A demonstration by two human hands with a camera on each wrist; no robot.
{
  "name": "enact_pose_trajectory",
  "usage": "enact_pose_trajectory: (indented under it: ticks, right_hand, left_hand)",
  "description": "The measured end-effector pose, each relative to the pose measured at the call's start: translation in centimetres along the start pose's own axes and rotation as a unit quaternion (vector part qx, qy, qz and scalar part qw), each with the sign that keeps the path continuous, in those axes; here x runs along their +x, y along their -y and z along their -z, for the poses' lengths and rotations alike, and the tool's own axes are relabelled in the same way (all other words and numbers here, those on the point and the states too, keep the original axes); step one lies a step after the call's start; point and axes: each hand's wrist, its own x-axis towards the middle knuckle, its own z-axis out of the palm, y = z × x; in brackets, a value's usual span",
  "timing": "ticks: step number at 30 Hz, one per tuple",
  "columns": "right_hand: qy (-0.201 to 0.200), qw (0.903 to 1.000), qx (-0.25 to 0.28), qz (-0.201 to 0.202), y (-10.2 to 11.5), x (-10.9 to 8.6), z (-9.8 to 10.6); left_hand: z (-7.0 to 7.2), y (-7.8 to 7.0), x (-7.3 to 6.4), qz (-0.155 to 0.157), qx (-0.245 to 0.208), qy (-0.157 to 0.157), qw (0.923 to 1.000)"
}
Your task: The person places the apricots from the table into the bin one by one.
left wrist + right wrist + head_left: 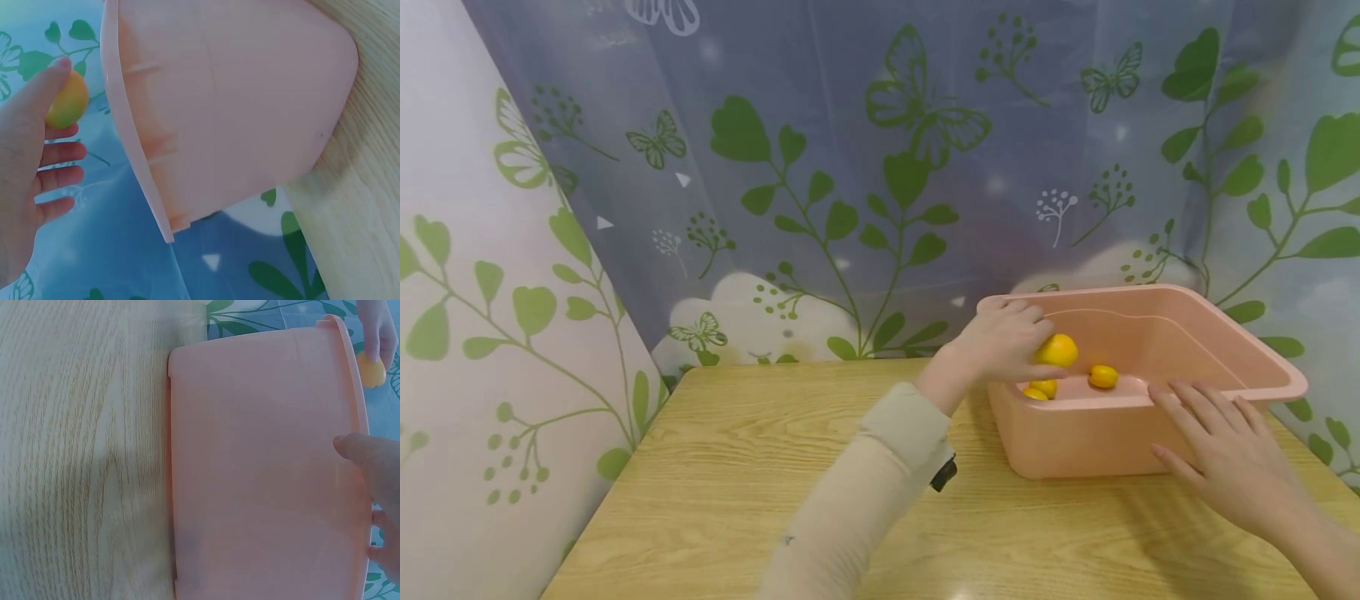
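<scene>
My left hand [1000, 337] is over the left end of a pink plastic tub [1082, 442], holding a yellow-orange round fruit, apparently an orange [1058, 350]. In the left wrist view the orange [69, 103] sits between thumb and forefinger, and the other fingers of the hand [31, 156] extend apart below it. My right hand [1232, 454] rests on the tub's near rim with its fingers fairly straight across it. The right wrist view shows its thumb [353, 447] against the outer wall. Inside the tub lie a small yellow fruit [1103, 377] and other yellow fruits [1043, 388] at the left, partly hidden.
The tub stands on a wood-grain table [760, 483], toward its back right. A patterned curtain [820, 208] with leaves and butterflies hangs close behind the table, and similar panels [497, 333] flank it.
</scene>
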Motion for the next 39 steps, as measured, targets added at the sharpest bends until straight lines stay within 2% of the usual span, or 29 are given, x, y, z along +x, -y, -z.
enact_pose_trajectory:
  ticks: [4, 10, 14, 18, 21, 25, 30, 34, 37, 39]
  right_hand:
    - [-0.001, 1.0000, 0.001, 0.002, 0.0, 0.1, -0.1]
    - [-0.006, 1.0000, 0.003, 0.004, 0.0, 0.2, -0.2]
    - [-0.003, 1.0000, 0.001, 0.005, -0.2, 0.3, -0.3]
    - [0.009, 0.9999, -0.004, 0.002, -0.3, 0.4, -0.3]
    - [0.018, 0.9998, -0.008, -0.001, -0.2, 0.5, -0.1]
    - [0.037, 0.9992, -0.013, -0.006, 0.4, 0.9, 0.2]
    - [0.051, 0.9987, 0.000, 0.006, 1.9, 1.9, 0.4]
    - [-0.017, 0.9977, 0.032, 0.056, 4.0, 2.9, 0.2]
    - [-0.093, 0.9883, 0.057, 0.107, 6.2, 3.9, 0.1]
    - [-0.115, 0.9821, 0.072, 0.130, 7.9, 4.6, 0.2]
  left_hand:
    - [0.2, -0.5, 0.5, 0.001, 0.006, -0.005, 1.0000]
    - [0.1, -1.0, 0.1, -0.033, 0.019, -0.034, 0.9987]
    - [-0.3, -1.1, -0.8, -0.052, 0.031, -0.096, 0.9935]
    - [-0.9, -0.8, -2.2, -0.068, 0.030, -0.169, 0.9827]
    - [-1.4, -0.3, -3.6, -0.071, 0.022, -0.203, 0.9764]
    - [-2.4, 0.9, -5.9, -0.057, 0.009, -0.215, 0.9750]
    - [-3.6, 3.1, -9.1, -0.021, -0.015, -0.226, 0.9738]
    - [-4.3, 5.0, -12.0, 0.013, -0.038, -0.250, 0.9673]
    - [-4.8, 6.4, -14.3, 0.040, -0.059, -0.264, 0.9619]
    - [-5.1, 7.3, -15.7, 0.060, -0.069, -0.265, 0.9600]
